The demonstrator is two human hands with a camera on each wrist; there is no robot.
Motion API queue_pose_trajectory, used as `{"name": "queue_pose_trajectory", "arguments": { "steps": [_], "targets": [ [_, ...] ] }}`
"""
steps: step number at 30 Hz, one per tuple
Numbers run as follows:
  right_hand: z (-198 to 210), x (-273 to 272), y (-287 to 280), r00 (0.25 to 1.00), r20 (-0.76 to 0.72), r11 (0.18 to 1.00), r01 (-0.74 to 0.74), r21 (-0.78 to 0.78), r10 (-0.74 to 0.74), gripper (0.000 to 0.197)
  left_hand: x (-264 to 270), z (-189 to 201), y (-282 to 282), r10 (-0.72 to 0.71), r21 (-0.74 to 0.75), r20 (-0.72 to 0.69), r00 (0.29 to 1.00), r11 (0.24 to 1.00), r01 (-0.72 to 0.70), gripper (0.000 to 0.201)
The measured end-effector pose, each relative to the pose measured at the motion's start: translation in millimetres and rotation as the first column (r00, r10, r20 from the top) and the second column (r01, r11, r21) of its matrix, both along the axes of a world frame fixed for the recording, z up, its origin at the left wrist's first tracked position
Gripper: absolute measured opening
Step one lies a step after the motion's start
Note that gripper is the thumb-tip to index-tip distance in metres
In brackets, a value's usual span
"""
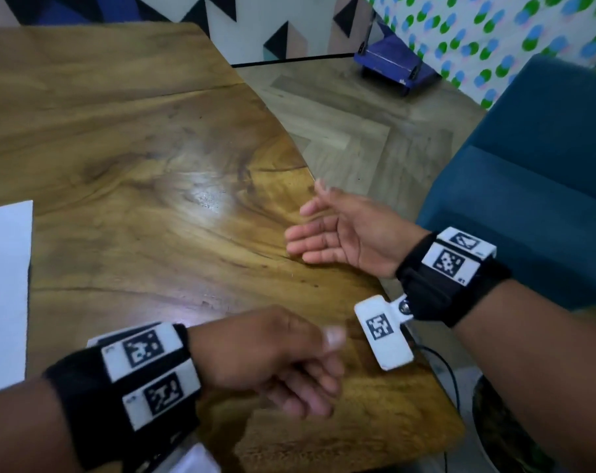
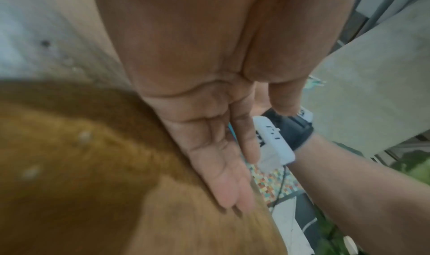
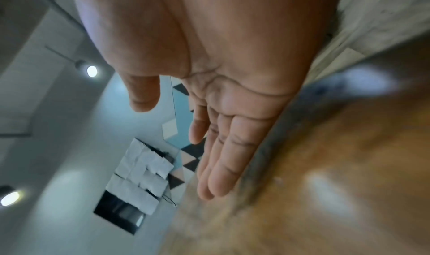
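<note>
Both hands hold nothing over the wooden table, which fills the head view from 12 round to 6 o'clock by way of 9. Its curved edge runs from 1 down to 5.

The left hand hangs at 6 o'clock above the near part of the table, back up and blurred, its thumb pointing toward 3. In the left wrist view its fingers lie straight and pressed together, tips right at the table's edge — whether they touch the wood I cannot tell.

The right hand sits just right of centre, toward 3 o'clock, over the table's edge. Its palm is turned toward 9, the fingers are straight and side by side, and the thumb is raised toward 12, spread off from them. The right wrist view agrees: a flat palm, fingers together, nothing in it. The hands are apart, the right at 1 o'clock from the left.

Each wrist wears a black band with white coded plates. A white tag sticks out from the right one toward 7, between the hands.

A white paper lies on the table at 9 o'clock, cut off by the frame and well apart from both hands. Off the table — a blue chair at 3 and a blue box on the floor at 1.
</note>
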State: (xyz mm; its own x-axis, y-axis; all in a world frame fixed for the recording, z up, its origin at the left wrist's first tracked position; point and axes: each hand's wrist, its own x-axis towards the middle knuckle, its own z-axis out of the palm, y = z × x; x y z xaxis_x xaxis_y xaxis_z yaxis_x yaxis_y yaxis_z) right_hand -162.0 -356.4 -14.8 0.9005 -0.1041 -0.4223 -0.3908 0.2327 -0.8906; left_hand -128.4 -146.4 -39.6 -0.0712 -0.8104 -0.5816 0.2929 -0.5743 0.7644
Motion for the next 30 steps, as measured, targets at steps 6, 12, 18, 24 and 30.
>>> {"name": "queue_pose_trajectory", "arguments": {
  "steps": [6,12,18,24,30],
  "targets": [
    [36.9,-37.6,8.2,0.986,0.141,0.963,0.046,0.264,-0.086,0.054,46.2,7.9,-36.8,0.297,-0.111,0.14,0.944,0.953,-0.283,0.047],
    [-16.5,-81.1,76.3,0.975,-0.121,0.917,-0.126,0.379,0.184,0.075,90.3,35.7,-33.0,0.459,-0.284,0.106,0.882,0.864,-0.415,0.037],
    [-14.0,-13.6,63.3,0.996,-0.061,0.954,0.087,0.289,-0.072,0.066,93.7,25.3,32.3,0.196,-0.185,0.08,0.977,0.966,-0.178,0.066],
    [7.9,-9.4,27.3,0.966,0.044,0.942,0.237,0.24,-0.254,0.06,67.3,13.3,23.6,-0.054,0.044,0.197,0.979,0.998,0.046,0.058],
    [6.7,-74.0,-3.8,0.985,-0.137,0.988,-0.092,0.124,0.109,0.073,80.9,24.9,-31.6,0.303,-0.232,0.43,0.85,0.947,-0.22,0.053]
  ]
}}
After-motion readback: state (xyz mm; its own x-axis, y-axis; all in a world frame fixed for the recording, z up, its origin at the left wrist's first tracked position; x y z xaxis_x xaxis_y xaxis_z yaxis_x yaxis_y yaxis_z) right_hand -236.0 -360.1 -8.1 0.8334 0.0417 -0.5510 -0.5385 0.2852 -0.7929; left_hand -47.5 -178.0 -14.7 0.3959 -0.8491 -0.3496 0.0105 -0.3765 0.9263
